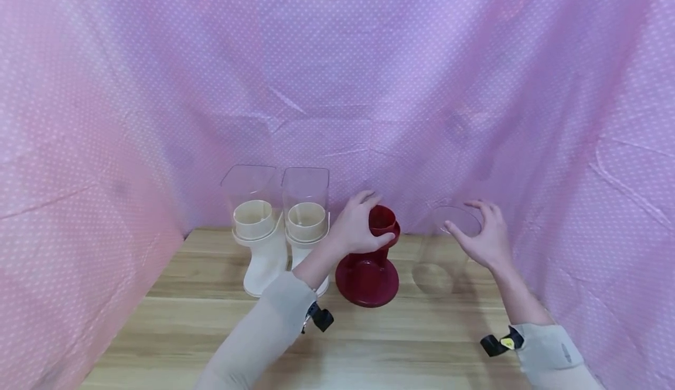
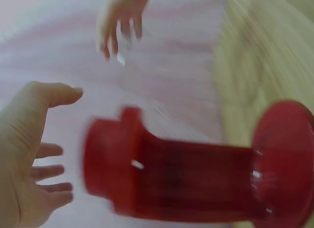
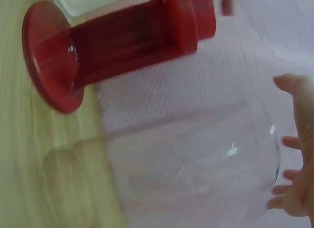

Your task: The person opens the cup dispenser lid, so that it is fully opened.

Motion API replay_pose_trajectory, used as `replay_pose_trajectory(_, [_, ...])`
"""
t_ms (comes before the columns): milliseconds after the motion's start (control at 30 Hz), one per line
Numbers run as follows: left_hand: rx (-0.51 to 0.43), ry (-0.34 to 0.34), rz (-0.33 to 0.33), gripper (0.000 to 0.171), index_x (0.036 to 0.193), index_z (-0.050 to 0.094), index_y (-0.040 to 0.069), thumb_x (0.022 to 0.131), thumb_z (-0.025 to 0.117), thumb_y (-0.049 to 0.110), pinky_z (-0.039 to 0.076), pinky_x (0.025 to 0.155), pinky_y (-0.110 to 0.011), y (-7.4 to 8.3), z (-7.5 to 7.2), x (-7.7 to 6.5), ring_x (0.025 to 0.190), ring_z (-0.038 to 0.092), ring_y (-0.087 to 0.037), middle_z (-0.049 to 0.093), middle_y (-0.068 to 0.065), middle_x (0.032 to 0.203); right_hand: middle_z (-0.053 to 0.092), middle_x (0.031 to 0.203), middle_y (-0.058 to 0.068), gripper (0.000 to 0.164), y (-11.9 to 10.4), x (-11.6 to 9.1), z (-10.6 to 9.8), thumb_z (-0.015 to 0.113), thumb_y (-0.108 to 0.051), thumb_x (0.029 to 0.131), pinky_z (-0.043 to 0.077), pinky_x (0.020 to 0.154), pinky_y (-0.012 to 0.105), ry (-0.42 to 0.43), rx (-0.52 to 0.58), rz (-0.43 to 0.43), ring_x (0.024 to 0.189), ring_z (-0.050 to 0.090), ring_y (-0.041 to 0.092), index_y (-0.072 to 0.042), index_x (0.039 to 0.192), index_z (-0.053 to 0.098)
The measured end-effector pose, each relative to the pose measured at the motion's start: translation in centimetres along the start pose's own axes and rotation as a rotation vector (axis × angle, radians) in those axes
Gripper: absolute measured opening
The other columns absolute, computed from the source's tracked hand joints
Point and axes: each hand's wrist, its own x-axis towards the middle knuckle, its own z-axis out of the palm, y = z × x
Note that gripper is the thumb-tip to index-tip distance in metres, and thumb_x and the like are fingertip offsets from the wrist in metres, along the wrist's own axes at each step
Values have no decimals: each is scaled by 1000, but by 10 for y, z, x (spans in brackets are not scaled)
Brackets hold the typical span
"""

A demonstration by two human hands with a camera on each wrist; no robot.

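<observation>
A red stand [image 1: 369,281] with a round base and a ring-shaped top stands on the wooden table. My left hand [image 1: 358,226] hovers beside its top, thumb and fingers spread, and the left wrist view shows a gap between this hand [image 2: 29,154] and the red stand [image 2: 196,179]. To the right, a clear cylinder [image 1: 440,261] is upright on the table. Around its upper rim, my right hand [image 1: 485,235] is spread with nothing gripped. From the right wrist, the fingertips [image 3: 278,201] appear right at the rim of the clear cylinder [image 3: 186,159].
Left of the red stand are two cream stands, the left one [image 1: 263,264] and the right one [image 1: 306,229], each topped by a clear container with an angular rim. A pink dotted cloth [image 1: 337,85] hangs behind and at both sides of the wooden table [image 1: 395,349].
</observation>
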Motion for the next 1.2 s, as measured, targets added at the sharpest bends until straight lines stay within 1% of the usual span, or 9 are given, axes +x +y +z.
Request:
replay_pose_trajectory(200, [-91,378,145,85,153,56,11,79,86,40,51,117,-54,24,-59,-32,148,51,-34,52,-15,159,41,166,22,72,-46,6,6,85,-27,84,35,119,76,103,97,-154,153,38,49,-8,147,56])
replay_pose_trajectory(333, [-85,643,193,84,149,59,7,76,87,36,50,117,-55,11,-93,-49,143,55,-37,56,-19,154,43,166,17,72,-86,9,18,84,-20,88,37,123,68,33,259,-199,154,40,44,-12,152,52])
replay_pose_trajectory(433, [-97,741,154,84,148,59,2,74,88,30,48,119,-57,-7,-106,-61,143,55,-39,57,-21,154,43,166,14,71,-113,6,32,81,-18,93,37,125,64,-49,366,-209,155,41,42,-13,156,48])
replay_pose_trajectory(633, [-123,702,9,88,153,53,-2,77,87,29,40,124,-61,-33,-106,-81,150,49,-42,53,-24,158,46,165,13,70,-158,1,66,77,-18,96,45,121,57,-151,455,-250,154,45,38,-13,158,44])
replay_pose_trajectory(800, [-144,646,-33,93,157,46,-2,79,86,26,37,124,-67,-48,-92,-89,153,42,-48,45,-29,163,43,167,16,73,-184,-4,94,74,-17,97,48,117,57,-248,490,-298,153,45,43,-9,161,40])
replay_pose_trajectory(1033, [-197,570,-79,99,166,30,1,85,83,22,41,123,-60,-58,-76,-89,159,33,-42,32,-23,172,38,168,22,76,-199,-8,125,70,-16,101,45,121,56,-317,532,-266,152,44,46,-5,164,31])
replay_pose_trajectory(1067, [-195,554,-102,100,167,27,1,86,82,24,51,116,-56,-58,-74,-88,149,50,-40,47,-25,162,38,168,23,76,-200,-9,129,70,-16,101,45,121,56,-323,536,-253,152,45,47,-4,165,30])
replay_pose_trajectory(1133, [-202,520,-157,101,169,22,4,89,80,26,54,112,-57,-59,-71,-87,127,65,-41,58,-28,149,37,168,25,78,-202,-9,135,70,-15,101,46,120,55,-346,547,-222,151,45,47,-4,165,27])
replay_pose_trajectory(1200, [-217,479,-230,100,170,19,5,92,77,31,60,100,-58,-60,-69,-87,101,68,-43,66,-31,129,36,169,24,80,-204,-9,141,70,-16,102,47,118,55,-373,556,-194,151,46,46,-5,166,25])
